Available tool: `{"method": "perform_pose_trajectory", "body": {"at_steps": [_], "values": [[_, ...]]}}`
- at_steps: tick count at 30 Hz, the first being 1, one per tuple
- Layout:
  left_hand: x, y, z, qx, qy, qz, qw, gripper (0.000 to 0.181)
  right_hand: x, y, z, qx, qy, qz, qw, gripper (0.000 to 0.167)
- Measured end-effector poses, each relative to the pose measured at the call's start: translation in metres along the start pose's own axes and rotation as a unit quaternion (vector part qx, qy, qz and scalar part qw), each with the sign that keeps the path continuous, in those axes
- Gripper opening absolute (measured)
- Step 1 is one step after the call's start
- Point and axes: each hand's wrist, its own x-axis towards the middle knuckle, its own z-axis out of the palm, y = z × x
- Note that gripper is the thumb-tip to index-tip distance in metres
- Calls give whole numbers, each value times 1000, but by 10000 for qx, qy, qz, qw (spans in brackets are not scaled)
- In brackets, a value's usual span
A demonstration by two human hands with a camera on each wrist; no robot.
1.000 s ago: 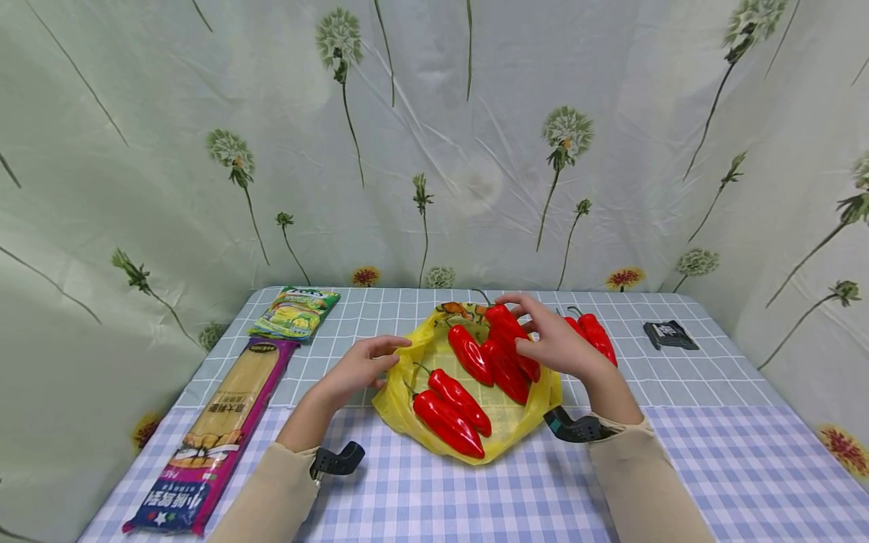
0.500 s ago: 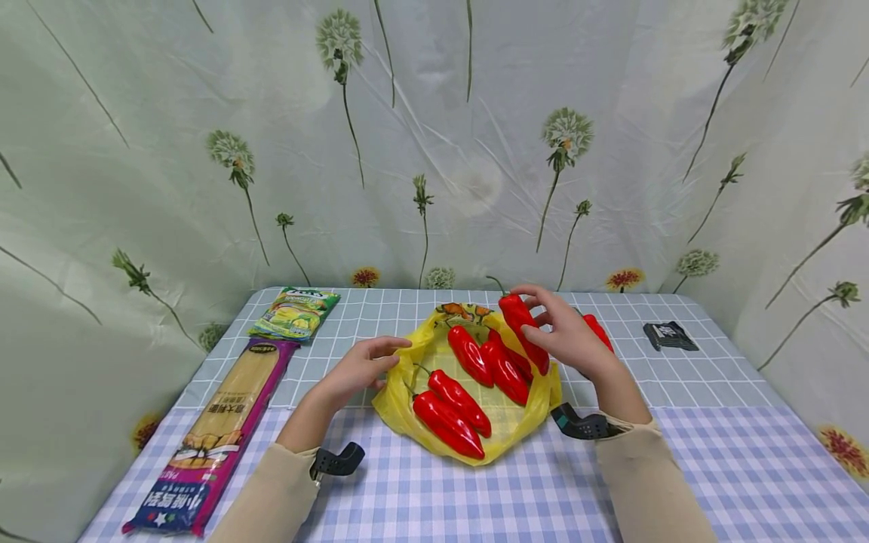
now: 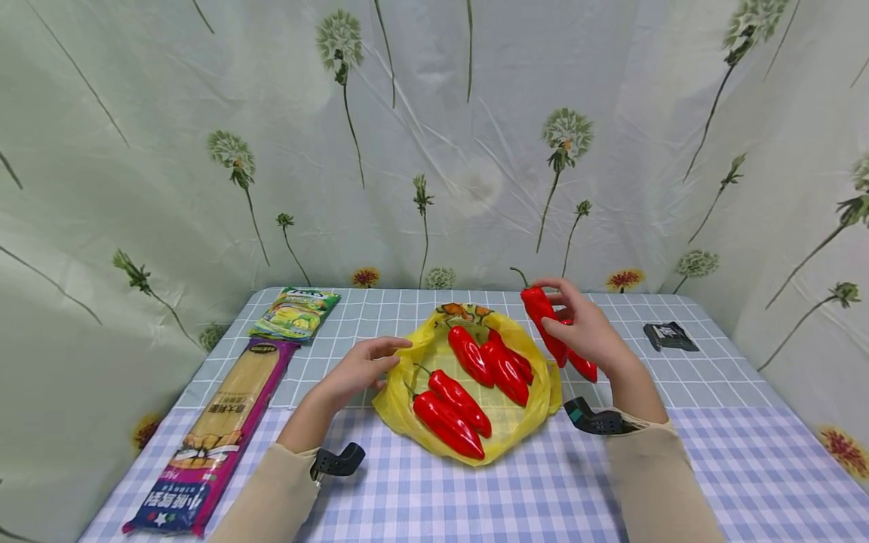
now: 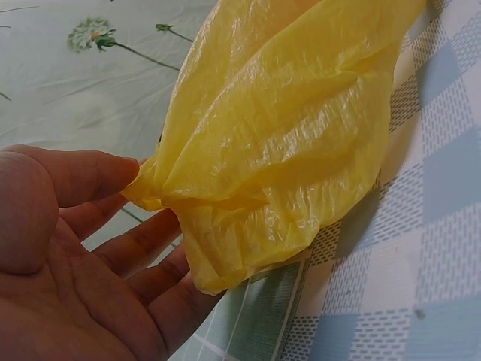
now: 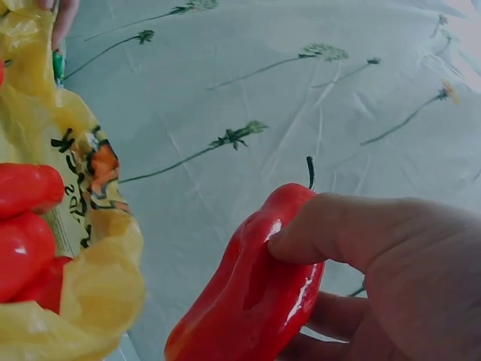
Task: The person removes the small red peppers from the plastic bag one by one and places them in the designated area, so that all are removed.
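My left hand (image 3: pixel 362 367) pinches the left rim of a yellow plastic bag (image 3: pixel 400 422); in the left wrist view, thumb and forefinger grip a fold of the bag (image 4: pixel 278 150). Several red peppers (image 3: pixel 448 424) lie inside the open bag. My right hand (image 3: pixel 589 326) holds one red pepper (image 3: pixel 541 313) by its upper part, just right of the bag's rim, its green stem pointing up. The right wrist view shows the thumb on the near side of this pepper (image 5: pixel 248 278). Behind the right hand, red pepper (image 3: pixel 585 367) shows on the table, partly hidden.
At the left lie a long purple noodle pack (image 3: pixel 224 422) and, behind it, a green and yellow packet (image 3: pixel 295 313). A small black packet (image 3: pixel 670 335) lies at the back right. A flowered curtain (image 3: pixel 475 188) stands behind the table.
My right hand has moved right with the pepper, from above the bag's inside to beyond its right rim. My left hand has stayed at the bag's edge.
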Motion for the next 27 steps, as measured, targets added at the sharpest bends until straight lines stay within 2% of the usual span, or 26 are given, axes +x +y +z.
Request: {"method": "perform_pose_trajectory", "body": {"at_steps": [4,14,20,27], "values": [[1,-1,0,-2,11,-6,10000,33,0,3,-5,87,117,153,9998,64],[1,-3,-1,26,9,-14,10000,33,-2,12,-16,81,259,243,9993,69],[1,-2,-1,31,-1,-10,10000,33,-4,17,-22,274,262,489,9981,75],[1,-2,0,10,3,14,10000,33,-4,25,-26,204,368,683,9968,76]]}}
